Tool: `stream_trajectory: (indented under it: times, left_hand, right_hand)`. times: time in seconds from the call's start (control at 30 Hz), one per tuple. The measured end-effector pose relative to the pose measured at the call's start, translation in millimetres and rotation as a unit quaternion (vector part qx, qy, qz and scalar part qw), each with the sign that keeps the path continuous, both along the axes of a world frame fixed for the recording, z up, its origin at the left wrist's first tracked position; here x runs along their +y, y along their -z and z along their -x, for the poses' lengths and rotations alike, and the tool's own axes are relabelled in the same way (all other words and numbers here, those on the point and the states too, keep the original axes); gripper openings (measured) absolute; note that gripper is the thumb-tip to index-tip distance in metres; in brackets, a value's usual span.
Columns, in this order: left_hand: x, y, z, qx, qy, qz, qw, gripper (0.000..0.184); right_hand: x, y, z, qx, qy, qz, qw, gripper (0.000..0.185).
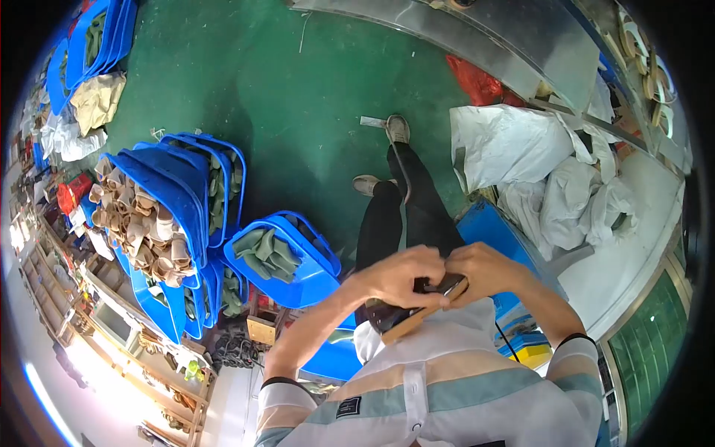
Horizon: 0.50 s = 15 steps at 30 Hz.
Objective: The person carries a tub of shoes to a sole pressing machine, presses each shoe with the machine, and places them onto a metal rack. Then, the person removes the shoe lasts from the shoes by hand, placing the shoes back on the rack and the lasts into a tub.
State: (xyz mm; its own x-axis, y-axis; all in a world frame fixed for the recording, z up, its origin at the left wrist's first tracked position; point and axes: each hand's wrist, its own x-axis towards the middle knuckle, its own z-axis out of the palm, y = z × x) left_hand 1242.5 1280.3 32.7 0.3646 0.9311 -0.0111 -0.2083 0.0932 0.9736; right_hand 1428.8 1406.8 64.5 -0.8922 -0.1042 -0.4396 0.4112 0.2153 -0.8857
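Observation:
Close to my waist, my left hand (402, 277) is closed around what looks like a dark, glossy shoe (385, 316) with a tan sole. My right hand (482, 270) grips the other end of the same shoe, its fingers curled over the upper. Both hands nearly touch, and they cover much of the shoe's middle. The tan sole edge faces my shirt, with the dark part on the left.
Stacked blue tubs (167, 182) hold beige pieces (141, 231); another blue tub (305, 279) holds olive-green pieces (266, 255). White sacks (514, 145) and a red bag (477, 80) lie at right, below a metal worktop (514, 37). Wooden shelving (112, 305) stands at left.

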Motion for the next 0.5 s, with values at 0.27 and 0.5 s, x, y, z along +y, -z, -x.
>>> stream_trajectory:
  times: [0.27, 0.5]
  left_hand:
    - [-84, 103, -39, -0.302, -0.239, 0.371, 0.845, 0.061]
    - [-68, 136, -21, -0.273, -0.171, 0.618, 0.717, 0.05]
  right_hand:
    - [-29, 1, -43, -0.09, 0.176, 0.045, 0.979, 0.065]
    - [-51, 82, -52, -0.22, 0.138, -0.147, 0.954, 0.071]
